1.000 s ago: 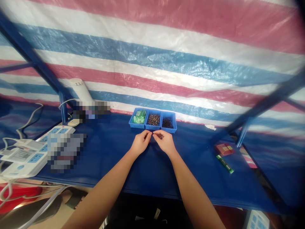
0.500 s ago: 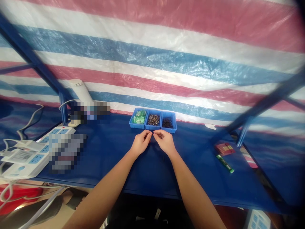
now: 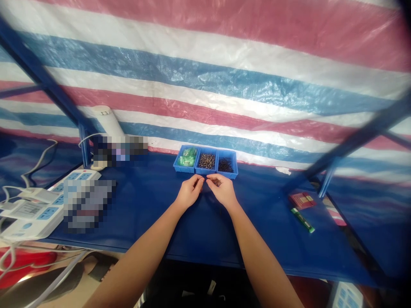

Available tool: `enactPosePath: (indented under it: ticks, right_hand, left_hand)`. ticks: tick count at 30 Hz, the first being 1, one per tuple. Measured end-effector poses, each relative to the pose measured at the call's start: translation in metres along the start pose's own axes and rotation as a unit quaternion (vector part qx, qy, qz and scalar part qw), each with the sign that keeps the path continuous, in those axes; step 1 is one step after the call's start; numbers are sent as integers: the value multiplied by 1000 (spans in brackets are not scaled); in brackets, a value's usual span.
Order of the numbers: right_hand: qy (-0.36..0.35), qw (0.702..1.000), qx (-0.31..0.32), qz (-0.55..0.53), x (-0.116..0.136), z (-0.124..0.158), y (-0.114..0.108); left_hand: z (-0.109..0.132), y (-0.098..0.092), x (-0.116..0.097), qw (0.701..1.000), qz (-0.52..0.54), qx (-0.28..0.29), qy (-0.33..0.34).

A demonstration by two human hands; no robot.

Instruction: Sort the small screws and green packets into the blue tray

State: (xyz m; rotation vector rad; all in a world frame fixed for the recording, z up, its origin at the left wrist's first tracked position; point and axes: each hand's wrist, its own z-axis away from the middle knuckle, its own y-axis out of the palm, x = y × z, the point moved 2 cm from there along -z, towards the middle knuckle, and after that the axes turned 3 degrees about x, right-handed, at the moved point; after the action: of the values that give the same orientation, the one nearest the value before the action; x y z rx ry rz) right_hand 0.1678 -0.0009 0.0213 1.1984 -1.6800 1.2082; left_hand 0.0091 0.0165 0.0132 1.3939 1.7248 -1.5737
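My left hand (image 3: 190,191) and my right hand (image 3: 221,189) meet fingertip to fingertip just in front of three blue bins. Both are closed in a pinch; whatever lies between the fingers is too small to make out. The left bin (image 3: 184,169) holds green-and-white packets (image 3: 187,161). In the middle bin (image 3: 205,170) there is a heap of small brass-and-dark metal parts (image 3: 206,161). Small black pieces, perhaps screws (image 3: 225,165), fill part of the right bin (image 3: 231,175).
A white power strip (image 3: 48,214) with plugs and cables lies at left, beside a blurred-out object (image 3: 88,205). A white cylinder (image 3: 109,122) leans at the back. To the right are a red box (image 3: 302,199) and a green strip (image 3: 302,220). Blue frame posts (image 3: 327,177) flank the table (image 3: 257,222).
Both hands keep almost the same place and pinch, with only slight finger movement. The bins and their contents look unchanged.
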Motion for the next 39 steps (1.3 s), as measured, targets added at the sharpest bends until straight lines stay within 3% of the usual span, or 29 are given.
enactPosePath:
  ticks: [17, 30, 35, 39]
  right_hand:
    - [-3, 1000, -4, -5, -2, 0, 1]
    - [141, 978, 24, -154, -14, -3, 7]
    - [140, 978, 37, -148, -13, -3, 7]
    - [137, 980, 11, -145, -13, -5, 3]
  left_hand:
    - [1, 0, -1, 1000, 10, -1, 5]
    - [1, 2, 0, 999, 16, 11, 40]
    - [1, 2, 3, 999, -10, -6, 35]
    - [0, 3, 5, 999, -10, -10, 32]
